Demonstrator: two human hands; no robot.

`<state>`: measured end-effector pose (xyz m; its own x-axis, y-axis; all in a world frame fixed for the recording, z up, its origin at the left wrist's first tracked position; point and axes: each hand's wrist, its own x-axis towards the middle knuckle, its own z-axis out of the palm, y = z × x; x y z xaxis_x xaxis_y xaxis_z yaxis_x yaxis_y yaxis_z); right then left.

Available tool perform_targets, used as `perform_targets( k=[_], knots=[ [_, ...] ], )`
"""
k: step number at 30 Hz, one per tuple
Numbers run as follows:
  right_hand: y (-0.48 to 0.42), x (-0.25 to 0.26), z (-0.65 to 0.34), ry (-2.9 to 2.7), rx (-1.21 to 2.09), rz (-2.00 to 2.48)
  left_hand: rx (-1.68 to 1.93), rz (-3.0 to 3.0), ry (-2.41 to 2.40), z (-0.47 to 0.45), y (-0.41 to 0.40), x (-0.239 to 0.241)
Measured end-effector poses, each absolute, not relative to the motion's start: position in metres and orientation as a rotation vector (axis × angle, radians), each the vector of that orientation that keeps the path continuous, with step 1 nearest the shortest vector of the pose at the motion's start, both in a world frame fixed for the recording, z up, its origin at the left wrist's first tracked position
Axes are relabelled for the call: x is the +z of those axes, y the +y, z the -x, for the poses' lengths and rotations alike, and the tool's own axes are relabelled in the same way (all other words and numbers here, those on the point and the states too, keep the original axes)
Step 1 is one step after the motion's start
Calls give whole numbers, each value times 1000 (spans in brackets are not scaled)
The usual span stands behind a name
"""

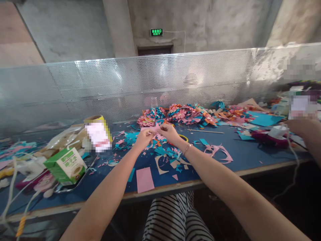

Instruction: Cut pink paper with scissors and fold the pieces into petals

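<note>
Above the middle of the blue table, my left hand (145, 138) and my right hand (170, 133) meet at a pink paper piece (155, 129). Both hands pinch it between thumb and fingers, one at each side. Its exact shape is partly hidden behind the fingers. Below them lie blue, orange and pink paper scraps (163, 152). A yellow ring-shaped handle (184, 138) shows beside my right wrist. Nearer the table's front edge rests a flat pink paper rectangle (145, 179), with a cream cut-out remnant (160, 164) to its right.
Paper flowers (179, 113) are heaped along the perforated metal screen (140, 80). On the left stand a green drink carton (65, 166) and a yellow tape roll (106, 127), with white cables (15, 180) nearby. A thin stick (205, 131) lies right of centre. Another person's arm (307, 132) reaches in at right.
</note>
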<state>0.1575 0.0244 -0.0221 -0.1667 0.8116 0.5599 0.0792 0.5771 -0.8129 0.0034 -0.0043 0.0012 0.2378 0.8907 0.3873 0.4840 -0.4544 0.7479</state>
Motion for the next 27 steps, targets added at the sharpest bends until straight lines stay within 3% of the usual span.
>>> perform_targets(
  k=[11, 23, 27],
  knots=[
    [27, -13, -173, -1545, 529, 911, 1268, -2119, 1230, 0, 5, -3],
    [26, -22, -159, -1719, 886, 732, 1318, -2014, 1050, 0, 10, -6],
    [29, -17, -177, -1717, 607, 977, 1408, -1899, 1095, 4, 14, -8]
  ],
)
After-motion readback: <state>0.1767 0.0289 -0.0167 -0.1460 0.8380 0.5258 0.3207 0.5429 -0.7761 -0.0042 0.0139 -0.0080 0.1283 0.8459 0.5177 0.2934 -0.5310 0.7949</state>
